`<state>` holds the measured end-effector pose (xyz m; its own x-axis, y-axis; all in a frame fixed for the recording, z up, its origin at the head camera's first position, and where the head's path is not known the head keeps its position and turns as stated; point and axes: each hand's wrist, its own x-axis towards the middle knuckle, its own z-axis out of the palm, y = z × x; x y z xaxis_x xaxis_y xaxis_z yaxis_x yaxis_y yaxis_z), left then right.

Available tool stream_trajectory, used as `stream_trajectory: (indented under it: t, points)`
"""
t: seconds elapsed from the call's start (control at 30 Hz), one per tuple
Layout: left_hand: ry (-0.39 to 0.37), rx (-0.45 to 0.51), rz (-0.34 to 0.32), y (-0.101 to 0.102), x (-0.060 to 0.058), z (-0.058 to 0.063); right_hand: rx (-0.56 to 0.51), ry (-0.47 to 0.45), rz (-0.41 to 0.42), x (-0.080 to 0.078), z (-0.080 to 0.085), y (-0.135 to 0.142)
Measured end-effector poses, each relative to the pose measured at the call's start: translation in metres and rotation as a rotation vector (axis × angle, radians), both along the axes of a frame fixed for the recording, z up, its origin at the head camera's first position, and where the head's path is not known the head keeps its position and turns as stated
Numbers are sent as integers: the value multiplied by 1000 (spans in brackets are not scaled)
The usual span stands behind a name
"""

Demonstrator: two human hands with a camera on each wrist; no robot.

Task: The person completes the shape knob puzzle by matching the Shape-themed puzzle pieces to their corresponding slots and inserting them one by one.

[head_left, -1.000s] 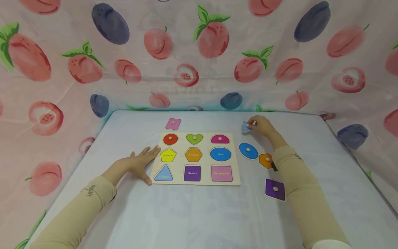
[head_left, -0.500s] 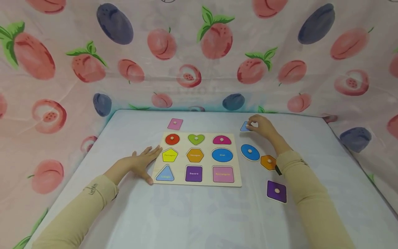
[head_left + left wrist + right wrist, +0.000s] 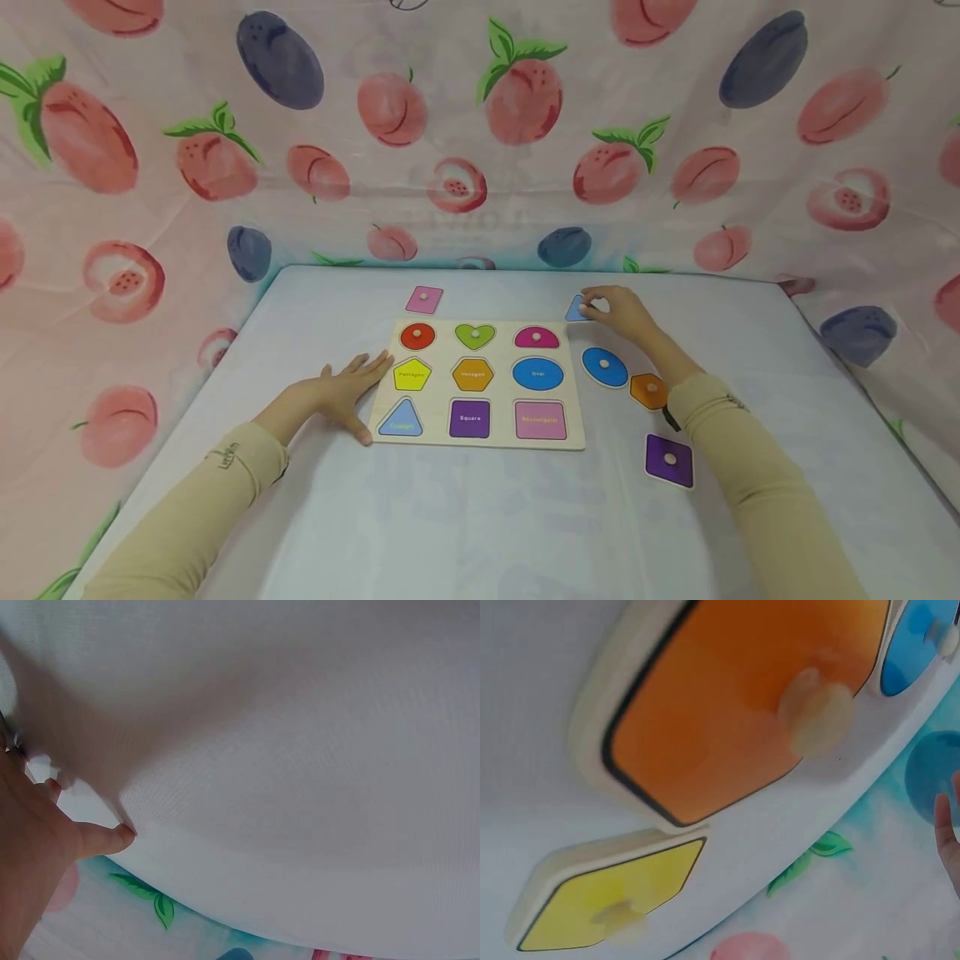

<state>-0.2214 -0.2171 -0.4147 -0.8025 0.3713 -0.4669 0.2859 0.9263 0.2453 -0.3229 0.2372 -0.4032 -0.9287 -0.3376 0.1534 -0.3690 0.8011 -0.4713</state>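
Note:
My right hand (image 3: 624, 312) pinches the knob of a light blue triangle puzzle piece (image 3: 575, 309) just past the far right corner of a wooden shape board (image 3: 442, 442). Fingers spread, my left hand (image 3: 343, 397) rests at the board's left edge. Red circle (image 3: 417, 336), green heart (image 3: 475, 336) and magenta half-circle (image 3: 536, 337) knobbed pieces sit in the board's far row. The other spaces show printed shapes, several with name labels. In the right wrist view, the orange hexagon (image 3: 742, 712) and a yellow piece (image 3: 622, 889) lie close to the camera.
Right of the board lie a blue oval piece (image 3: 604, 367), an orange hexagon and a purple square piece (image 3: 669, 460). A pink rectangle piece (image 3: 424, 300) lies beyond the board's far left. Fruit-printed cloth (image 3: 480, 125) rises behind the white table (image 3: 450, 533).
My right hand has moved left with the triangle piece, bringing it nearer the board's far right corner. My left hand stays at the board's edge. The head view has shifted slightly.

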Motion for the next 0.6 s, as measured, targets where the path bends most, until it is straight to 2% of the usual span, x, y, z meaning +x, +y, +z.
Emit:
stream_trajectory:
  t: [0.23,0.6]
  points:
    - [1,-3,-6,1,1,2,-16,54,29,8,3,-11]
    - [3,-17,-11,1,0,2,-8,36,36,23,5,-32]
